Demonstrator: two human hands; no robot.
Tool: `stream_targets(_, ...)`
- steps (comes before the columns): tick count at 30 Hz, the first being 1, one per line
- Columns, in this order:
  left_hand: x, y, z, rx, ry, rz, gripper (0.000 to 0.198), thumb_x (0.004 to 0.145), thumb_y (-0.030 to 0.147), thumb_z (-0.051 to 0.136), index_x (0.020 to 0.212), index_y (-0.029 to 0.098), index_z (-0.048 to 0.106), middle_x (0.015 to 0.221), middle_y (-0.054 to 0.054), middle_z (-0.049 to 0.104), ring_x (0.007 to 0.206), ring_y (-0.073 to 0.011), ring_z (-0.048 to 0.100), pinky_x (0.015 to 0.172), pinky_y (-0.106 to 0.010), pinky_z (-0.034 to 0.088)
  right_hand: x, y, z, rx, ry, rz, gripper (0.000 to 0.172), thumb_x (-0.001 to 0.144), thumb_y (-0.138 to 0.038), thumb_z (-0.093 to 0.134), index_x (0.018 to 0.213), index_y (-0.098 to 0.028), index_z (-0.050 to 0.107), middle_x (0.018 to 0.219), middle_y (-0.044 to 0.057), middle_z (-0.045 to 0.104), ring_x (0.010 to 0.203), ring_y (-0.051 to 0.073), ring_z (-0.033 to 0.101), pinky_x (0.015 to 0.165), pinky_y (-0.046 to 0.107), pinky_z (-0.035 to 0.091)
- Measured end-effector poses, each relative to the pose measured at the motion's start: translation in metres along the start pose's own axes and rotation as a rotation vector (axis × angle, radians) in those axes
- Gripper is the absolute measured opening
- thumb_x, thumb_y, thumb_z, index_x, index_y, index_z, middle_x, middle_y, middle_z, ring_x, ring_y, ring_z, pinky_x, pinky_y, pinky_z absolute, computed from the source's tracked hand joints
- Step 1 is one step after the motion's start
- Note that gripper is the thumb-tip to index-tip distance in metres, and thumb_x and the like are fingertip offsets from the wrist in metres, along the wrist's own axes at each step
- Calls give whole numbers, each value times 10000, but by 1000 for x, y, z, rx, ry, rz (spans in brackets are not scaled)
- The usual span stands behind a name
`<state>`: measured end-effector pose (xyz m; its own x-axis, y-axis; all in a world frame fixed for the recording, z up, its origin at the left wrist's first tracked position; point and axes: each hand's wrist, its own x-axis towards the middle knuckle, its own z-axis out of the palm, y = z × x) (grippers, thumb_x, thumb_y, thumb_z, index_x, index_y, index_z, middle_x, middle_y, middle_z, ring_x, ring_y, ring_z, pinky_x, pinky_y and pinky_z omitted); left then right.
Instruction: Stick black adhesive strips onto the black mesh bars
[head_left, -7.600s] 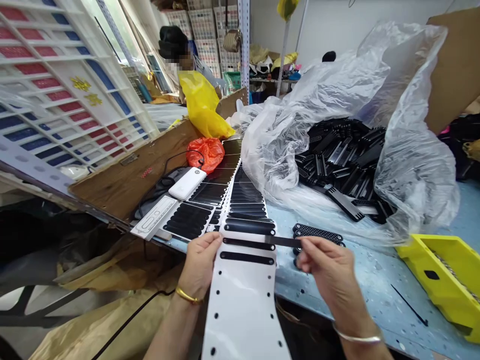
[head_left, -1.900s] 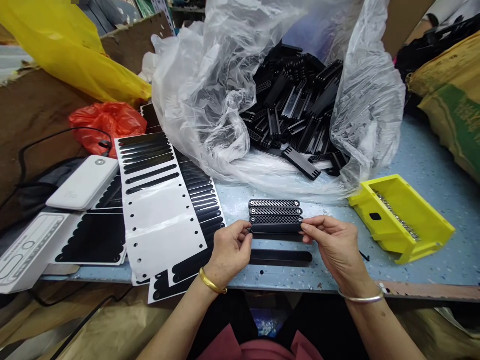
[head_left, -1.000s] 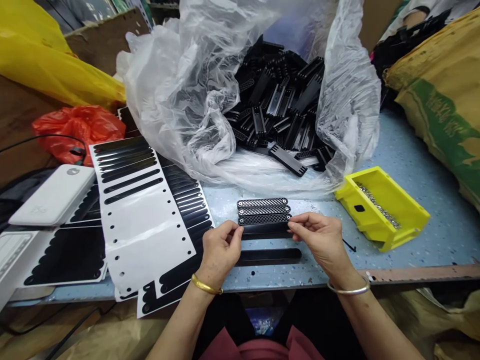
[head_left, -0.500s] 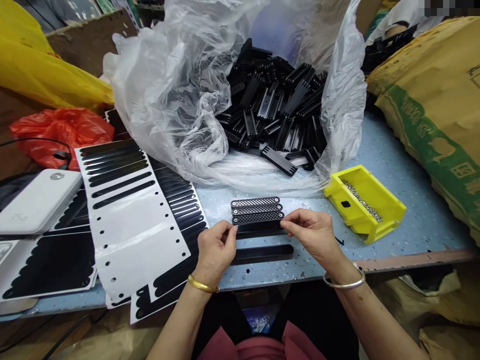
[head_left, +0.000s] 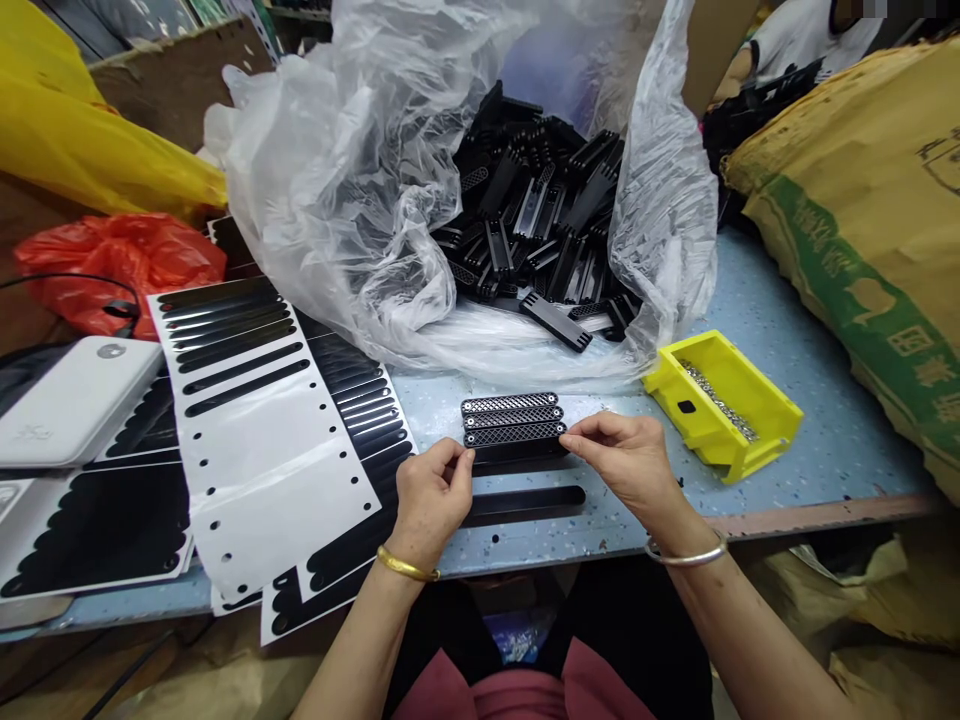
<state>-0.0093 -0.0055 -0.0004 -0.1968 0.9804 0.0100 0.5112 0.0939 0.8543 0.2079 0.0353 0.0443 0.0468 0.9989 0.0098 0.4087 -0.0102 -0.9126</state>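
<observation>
A thin black strip (head_left: 519, 453) is stretched between both of my hands at the table's front. My left hand (head_left: 433, 500) pinches its left end between thumb and fingers. At the other end my right hand (head_left: 619, 462) pinches likewise, fingertips beside the lowest of several black bars with a crosshatched face and round silver ends (head_left: 513, 418). Those bars lie side by side, just beyond the strip. Closer to me, a separate glossy black strip (head_left: 529, 502) with a rounded end rests on the blue speckled table (head_left: 600, 545).
Behind stands a clear plastic bag (head_left: 337, 180) heaped with black slotted pieces (head_left: 555, 210). White sheets with black adhesive-looking strips (head_left: 255, 430) lie left, near a white box-shaped device (head_left: 79, 400). A yellow bin (head_left: 739, 405) holds small metal parts. A large printed sack (head_left: 862, 220) stands right.
Both hands keep their pinch on the strip, with hardly any movement. The plastic bag's right side has shifted left. At the upper right, the other person's visible clothing has changed position.
</observation>
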Motion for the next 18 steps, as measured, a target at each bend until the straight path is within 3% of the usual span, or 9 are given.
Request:
stream_targets(7, 0, -2, 0, -17, 7, 14, 215, 806, 307, 579, 623, 201, 618, 430, 39, 512, 405, -111, 498, 445, -217, 373, 4, 15, 7, 174, -11, 150, 144, 564, -278, 808, 594, -169, 718, 556, 38, 680, 507, 146, 584, 479, 258, 458)
stream_targets(12, 1, -3, 1, -19, 5, 10, 211, 806, 309, 580, 629, 201, 623, 432, 41, 509, 409, -111, 503, 445, -216, 377, 6, 16, 4, 283, -11, 204, 306, 521, -238, 844, 788, -150, 723, 496, -23, 605, 447, 108, 506, 433, 228, 394)
stream_targets(18, 1, -2, 1, -7, 5, 8, 219, 809, 312, 580, 627, 198, 620, 427, 42, 506, 403, -110, 501, 450, -217, 383, 5, 19, 2, 253, -72, 160, 167, 592, -267, 813, 571, -157, 689, 492, -11, 587, 463, 92, 464, 449, 230, 367)
